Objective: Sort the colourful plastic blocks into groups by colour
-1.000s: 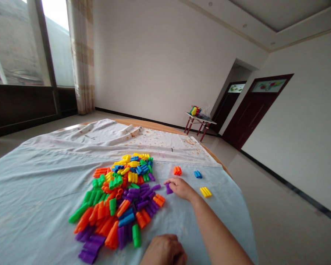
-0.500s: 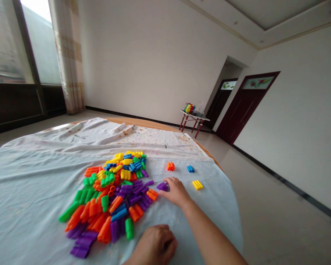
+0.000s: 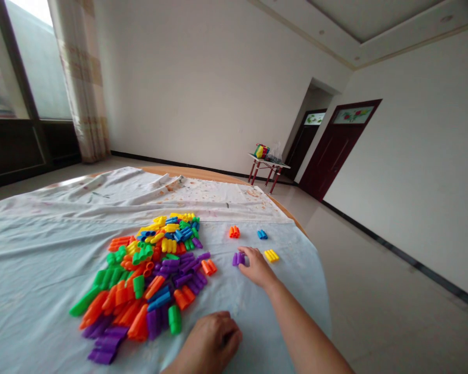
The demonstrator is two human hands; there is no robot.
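My right hand (image 3: pixel 257 267) rests on the pale blue sheet (image 3: pixel 35 270), its fingertips against a small purple bundle of plastic tube blocks (image 3: pixel 238 258). Just right of the fingers lies a yellow block bundle (image 3: pixel 271 255). Farther back sit a blue bundle (image 3: pixel 261 234) and an orange bundle (image 3: pixel 234 232). To the left spreads a large heap of multicoloured tube blocks (image 3: pixel 148 270). My left hand (image 3: pixel 208 340) lies curled at the bottom edge of the view, close to a green block (image 3: pixel 174 319). Nothing shows in its fingers.
The sheet covers a large round wooden tabletop, its rim (image 3: pixel 187 173) showing at the back, with a stained white cloth (image 3: pixel 140 200) behind the heap. A small red-legged table (image 3: pixel 267 164) holding colourful items stands far back near dark doors.
The purple bundle has slid right, away from the heap, and my right hand has moved right with it. The whole scene shifts left and up in view as my head turns.
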